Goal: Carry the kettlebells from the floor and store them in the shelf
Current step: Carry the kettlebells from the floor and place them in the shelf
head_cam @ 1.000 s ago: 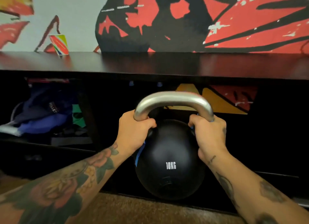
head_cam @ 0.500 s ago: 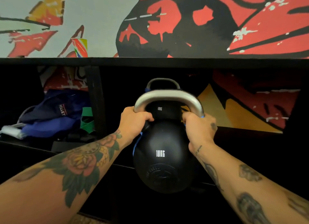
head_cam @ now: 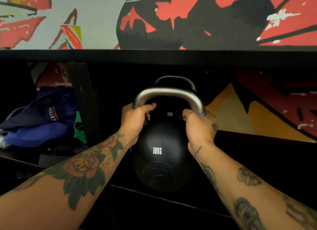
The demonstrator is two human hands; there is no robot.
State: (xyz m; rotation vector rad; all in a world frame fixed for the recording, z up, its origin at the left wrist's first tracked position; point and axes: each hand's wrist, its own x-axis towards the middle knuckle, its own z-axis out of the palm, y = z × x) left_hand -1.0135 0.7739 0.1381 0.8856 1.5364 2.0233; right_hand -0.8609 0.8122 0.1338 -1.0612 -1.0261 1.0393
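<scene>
A black 10KG kettlebell with a silver handle is in the opening of the black shelf, at its middle compartment. My left hand grips the left foot of the handle and my right hand grips the right foot. Whether the ball rests on the shelf board or hangs just above it I cannot tell. Directly behind it stands a second black kettlebell, mostly hidden, with its grey handle showing above the front one.
The compartment to the left holds a dark blue bag and a green item, behind a black upright divider. A striped paper cup stands on the shelf top. A painted wall rises behind.
The kettlebell has moved forward into the shelf compartment, towards the one behind. My view has dropped below the shelf top, so the inside and the rear kettlebell now show.
</scene>
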